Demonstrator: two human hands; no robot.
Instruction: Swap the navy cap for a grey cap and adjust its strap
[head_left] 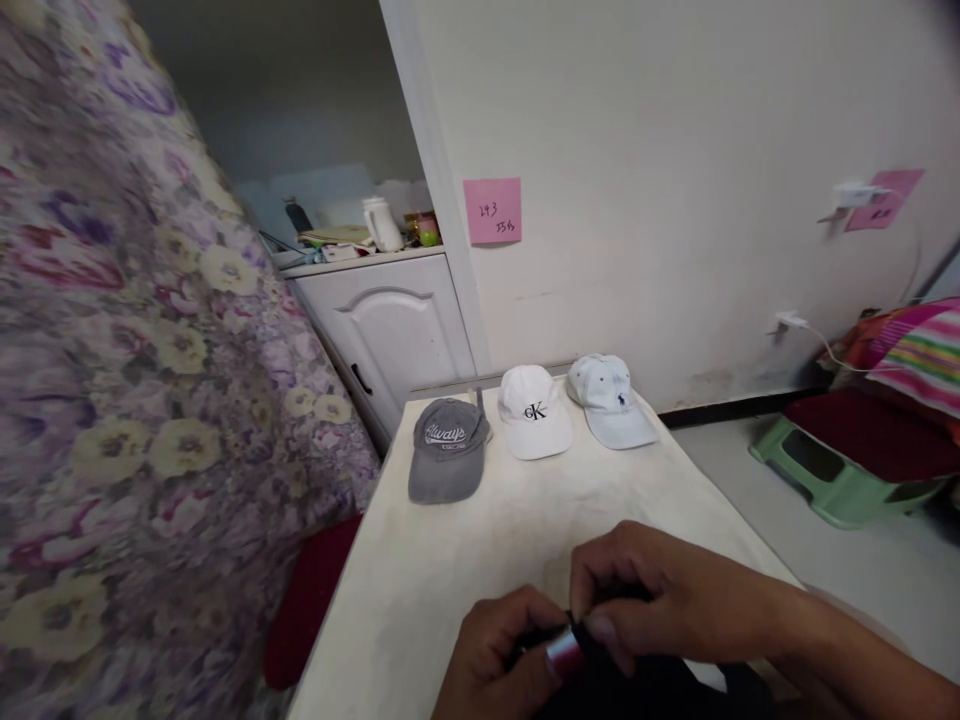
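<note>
At the table's near edge, my left hand (502, 655) is closed round a small shiny silver-and-pink piece (566, 655) at a black cloth item (637, 690). My right hand (652, 590) pinches a thin black edge of the same item, its fingertips close to the shiny piece. The black item runs out of the picture at the bottom, and a small white patch shows on it; its full shape is hidden. Beyond my hands lie a grey cap (448, 470), a white cap (534, 415) and a pale blue cap (611, 400) in a row, brims towards me.
A cream cloth covers the table (420, 590). On the left hangs a floral curtain (150, 400), with a dark red seat (315, 600) beside the table. Behind stands a white cabinet (405, 330). At right, a green stool (817, 470) has a dark red top.
</note>
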